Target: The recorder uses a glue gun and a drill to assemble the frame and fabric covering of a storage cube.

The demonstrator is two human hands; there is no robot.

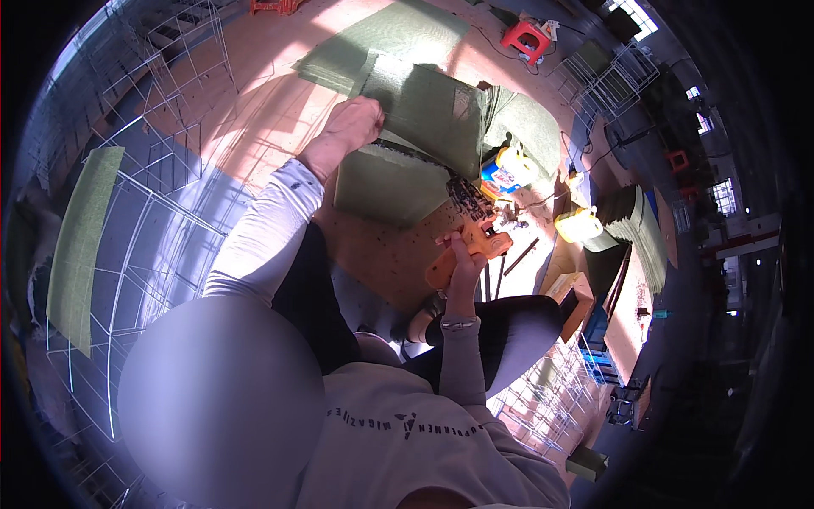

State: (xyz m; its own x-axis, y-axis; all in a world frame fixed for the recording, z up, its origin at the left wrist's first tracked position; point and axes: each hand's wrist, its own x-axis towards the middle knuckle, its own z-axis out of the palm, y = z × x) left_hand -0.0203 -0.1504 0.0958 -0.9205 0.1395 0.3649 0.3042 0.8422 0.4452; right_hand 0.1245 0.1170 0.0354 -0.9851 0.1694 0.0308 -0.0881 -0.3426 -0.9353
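My left hand (pixel 350 125) is closed at the left edge of a folded green sheet (pixel 424 102), its fingertips hidden against the material. Just below lies another green piece (pixel 390 182), a rough pale edge running along its top. In my right hand (pixel 463 261) is an orange glue gun (pixel 483 244), held by its body with the fingers wrapped round it. Its front end is close to a dark-stained, cluttered patch of the board. A blue, white and yellow tin (pixel 507 170) stands just beyond the gun.
A yellow-topped container (pixel 578 225) stands to the right, near stacked green sheets (pixel 638 229). Wire frames (pixel 157 229) fill the left side, one carrying a green panel (pixel 83 250). A red stool (pixel 527 40) is at the far side. Cables cross the work area on the right.
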